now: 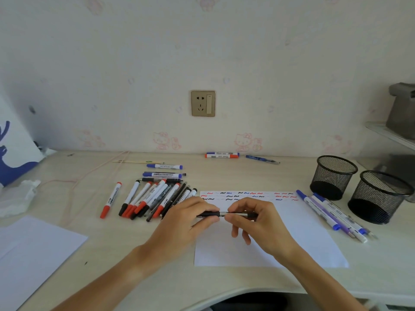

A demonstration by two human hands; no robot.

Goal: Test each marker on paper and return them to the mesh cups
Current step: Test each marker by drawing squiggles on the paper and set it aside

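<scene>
Black and silver, the slim pen (225, 213) lay crosswise between both hands just above the scribbled test paper (265, 232), near that sheet's top-left part. From the head camera, the left hand (190, 217) had its fingers curled round the dark end, while the right hand (253, 217) pinched the metallic end between thumb and forefinger, its other fingers hanging loosely curled. Whether the cap was coming off or going on could not be told. Its long axis ran left to right, roughly parallel to the paper's top edge; which end held the tip was hidden. It looked light, rigid and smooth, likely a bit slippery, so holding it at the barrel near the join seemed best. Left of the paper lay a heap of markers (152, 198); right of it, tested blue markers (332, 214) and two mesh cups (357, 187), seemingly empty.
</scene>
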